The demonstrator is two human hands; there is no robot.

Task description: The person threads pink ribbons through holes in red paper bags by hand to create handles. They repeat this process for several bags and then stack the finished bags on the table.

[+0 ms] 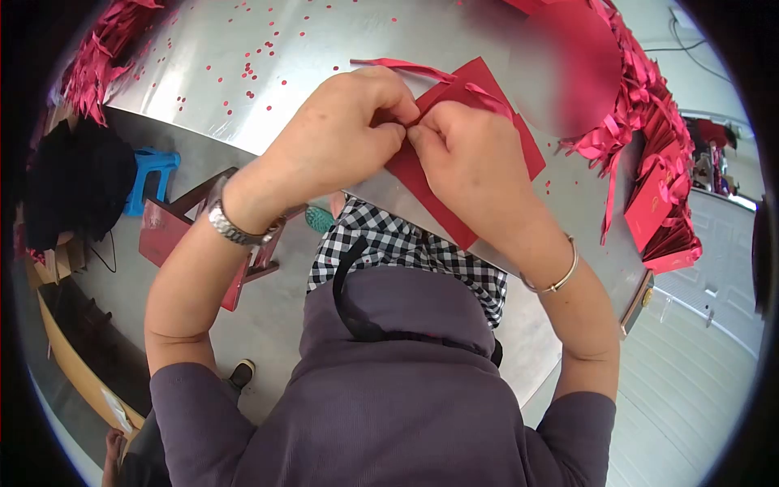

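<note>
- Left hand [341, 134], upper centre of the frame, curls knuckles-up, fingertips pinching the pink ribbon [430, 77].
- Right hand [466, 162] meets it fingertip to fingertip, pinching too.
- Under both hands: red card [422, 195] on the metal table [308, 49].

Red paper sheet [527, 146] and pinkish-red ribbon [402, 66] are showing against a silver-grey metal table [324, 40] that is carrying scattered red dots [243, 77], with black-and-white checked cloth [398, 243], muted purple top [406, 390], blue stool [150, 166] and silver wristwatch [230, 227] standing out.
</note>
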